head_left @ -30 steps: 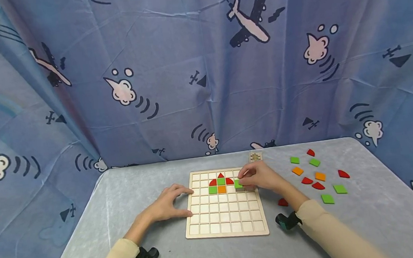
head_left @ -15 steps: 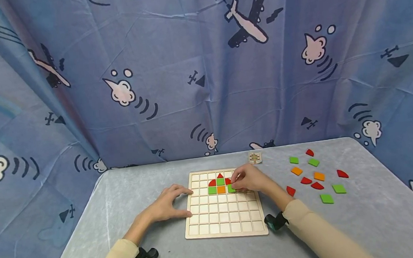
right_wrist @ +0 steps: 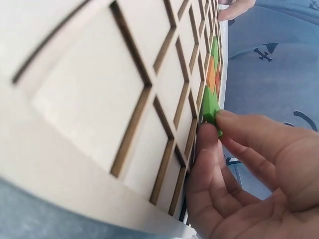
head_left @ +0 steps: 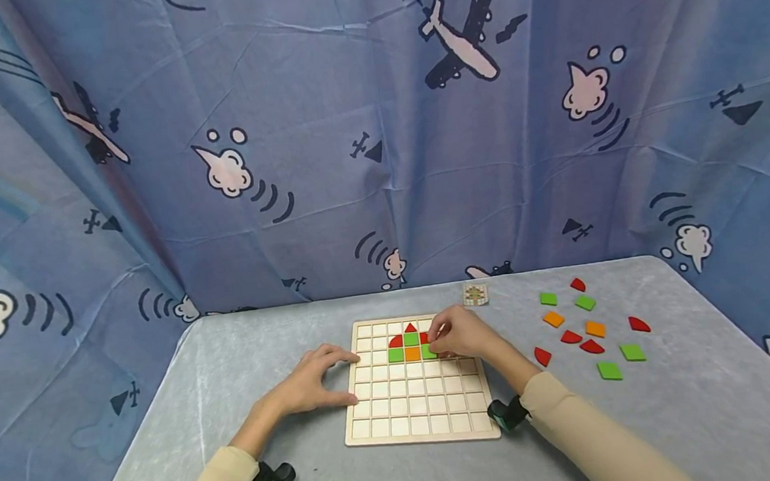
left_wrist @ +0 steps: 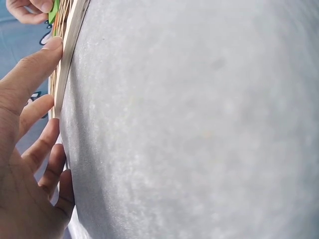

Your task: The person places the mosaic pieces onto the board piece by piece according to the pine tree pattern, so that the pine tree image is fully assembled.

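A wooden grid board point(head_left: 420, 405) lies on the table. My left hand point(head_left: 311, 381) touches its left edge, fingers spread; in the left wrist view the thumb point(left_wrist: 45, 55) rests on the rim. Between thumb and fingers my right hand point(head_left: 465, 333) pinches a green square tile point(right_wrist: 210, 104), which sits at a cell right of an orange square tile point(head_left: 412, 353). Left of the orange one is another green tile point(head_left: 396, 355). Above are a green square point(head_left: 410, 338), a red quarter-circle point(head_left: 396, 341) and a red triangle point(head_left: 410, 328). The right red piece point(head_left: 424, 337) is partly hidden by my fingers.
Loose green squares point(head_left: 609, 370), orange squares point(head_left: 595, 328) and red quarter-circles point(head_left: 639, 324) lie scattered on the table right of the board. A small patterned card point(head_left: 475, 294) lies behind the board. A blue printed curtain point(head_left: 323, 162) hangs behind the table.
My right hand has moved left with the green tile, from over the right-hand cells to the cell beside the orange tile. The left hand stays at the board's edge.
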A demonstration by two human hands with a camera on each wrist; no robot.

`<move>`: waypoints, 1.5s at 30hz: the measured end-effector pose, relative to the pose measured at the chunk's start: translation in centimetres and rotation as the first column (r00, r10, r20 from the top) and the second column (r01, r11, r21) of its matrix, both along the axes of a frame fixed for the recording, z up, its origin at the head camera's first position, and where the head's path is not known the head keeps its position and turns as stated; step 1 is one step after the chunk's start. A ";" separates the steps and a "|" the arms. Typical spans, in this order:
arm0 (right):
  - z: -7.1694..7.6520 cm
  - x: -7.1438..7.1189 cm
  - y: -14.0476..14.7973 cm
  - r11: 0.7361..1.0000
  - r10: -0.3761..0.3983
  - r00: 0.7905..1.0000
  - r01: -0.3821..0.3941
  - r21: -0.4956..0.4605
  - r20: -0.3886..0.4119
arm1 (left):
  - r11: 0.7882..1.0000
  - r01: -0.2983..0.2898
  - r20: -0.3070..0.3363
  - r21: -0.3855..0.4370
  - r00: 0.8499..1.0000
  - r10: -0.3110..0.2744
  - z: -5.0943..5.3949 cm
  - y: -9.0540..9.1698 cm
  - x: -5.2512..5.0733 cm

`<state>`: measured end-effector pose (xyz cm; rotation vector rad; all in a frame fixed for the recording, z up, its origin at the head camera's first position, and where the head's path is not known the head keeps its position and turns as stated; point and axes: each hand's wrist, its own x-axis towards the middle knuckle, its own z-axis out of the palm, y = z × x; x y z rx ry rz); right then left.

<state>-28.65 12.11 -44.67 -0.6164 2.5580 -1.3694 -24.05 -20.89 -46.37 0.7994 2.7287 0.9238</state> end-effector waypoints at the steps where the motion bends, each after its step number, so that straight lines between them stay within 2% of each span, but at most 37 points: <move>1: 0.0 0.0 0.0 1.000 0.000 1.000 0.000 0.004 0.000 | 1.000 0.000 0.001 0.000 1.000 0.000 0.0 0.0 0.0; 8: 0.0 -0.1 0.2 1.000 0.012 1.000 -0.012 0.010 -0.010 | 1.000 -0.001 0.004 0.004 1.000 0.001 0.1 0.0 0.0; 17: 0.8 0.3 2.1 0.997 0.072 0.997 -0.073 -0.028 -0.033 | 1.000 0.002 0.004 0.006 1.000 -0.002 0.0 0.0 0.0; 25: 1.3 0.5 5.8 0.995 0.097 0.995 -0.097 -0.006 -0.025 | 1.000 -0.003 0.011 0.007 1.000 0.003 0.0 0.0 0.0; 30: 1.8 1.0 8.3 0.995 0.103 0.994 -0.103 0.001 -0.048 | 1.000 -0.006 0.014 0.010 1.000 0.006 0.0 -0.1 0.0; 38: 1.5 1.5 12.0 0.998 0.060 0.998 -0.061 0.028 0.012 | 1.000 -0.008 0.005 0.001 1.000 0.008 -0.2 0.0 0.1; 45: 1.3 1.9 14.6 0.997 0.060 0.997 -0.062 0.049 0.045 | 1.000 -0.019 0.001 -0.001 1.000 0.019 -0.2 0.1 0.4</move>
